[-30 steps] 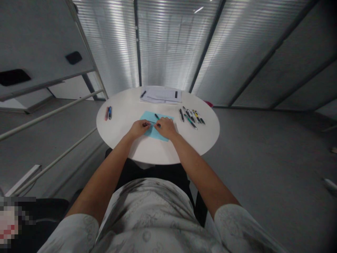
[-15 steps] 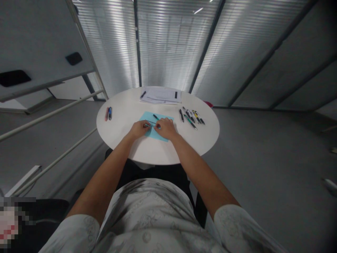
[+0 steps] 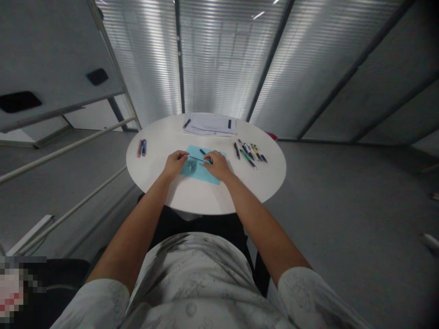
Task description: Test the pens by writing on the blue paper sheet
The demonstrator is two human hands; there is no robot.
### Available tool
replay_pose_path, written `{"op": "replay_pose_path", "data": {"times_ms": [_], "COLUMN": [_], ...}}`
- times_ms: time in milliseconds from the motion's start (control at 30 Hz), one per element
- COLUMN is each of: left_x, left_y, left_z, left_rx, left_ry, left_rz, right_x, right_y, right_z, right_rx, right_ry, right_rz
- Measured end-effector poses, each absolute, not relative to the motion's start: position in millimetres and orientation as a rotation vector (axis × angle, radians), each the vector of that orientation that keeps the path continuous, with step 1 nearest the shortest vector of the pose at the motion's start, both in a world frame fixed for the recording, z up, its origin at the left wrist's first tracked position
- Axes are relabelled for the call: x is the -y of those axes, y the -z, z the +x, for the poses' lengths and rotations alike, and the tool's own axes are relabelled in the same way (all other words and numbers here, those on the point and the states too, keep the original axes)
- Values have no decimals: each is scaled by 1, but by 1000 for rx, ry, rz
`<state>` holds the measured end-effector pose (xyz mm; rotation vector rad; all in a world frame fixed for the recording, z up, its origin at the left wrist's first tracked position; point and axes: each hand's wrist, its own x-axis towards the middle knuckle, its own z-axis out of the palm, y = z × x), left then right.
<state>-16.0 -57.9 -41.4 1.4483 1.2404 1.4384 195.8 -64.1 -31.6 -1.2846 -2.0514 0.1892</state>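
Over a light blue sheet [image 3: 206,176] on the round white table, a thin dark pen refill [image 3: 196,158] spans the gap between my hands. The fingertips of my left hand [image 3: 174,164] pinch its left end. My right hand [image 3: 217,165] is closed at its right end, and a dark pen part shows between the fingers. A small clear piece [image 3: 192,166] lies on the sheet between the hands. Another dark pen part [image 3: 202,151] rests near the sheet's back edge, beside my right hand.
Several pens [image 3: 247,155] lie to the right on the table [image 3: 156,133]. A red pen [image 3: 139,148] and a blue one [image 3: 144,147] lie at the left. Stacked papers [image 3: 209,125] with a dark pen sit at the back. A metal-framed board [image 3: 55,55] stands at the left.
My left hand has moved left and slightly away from me, uncovering part of the sheet and the clear piece. More of the thin refill now shows. My right hand has barely moved.
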Motion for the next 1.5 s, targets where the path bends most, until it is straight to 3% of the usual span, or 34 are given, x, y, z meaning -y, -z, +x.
{"op": "replay_pose_path", "data": {"times_ms": [167, 367, 667, 1500], "left_x": [52, 53, 57, 56], "left_y": [34, 25, 22, 23], "left_z": [-25, -34, -32, -32], "left_rx": [-1078, -891, -881, -882], "left_ry": [-1642, -1578, -1561, -1563], "left_rz": [975, 595, 619, 635], "right_x": [51, 46, 42, 51], "right_y": [32, 28, 33, 30], "right_z": [211, 226, 227, 219], "right_rx": [1637, 1319, 1463, 1641], "right_ry": [-268, -393, -412, -318], "right_rz": [-1317, -1500, -1700, -1632]}}
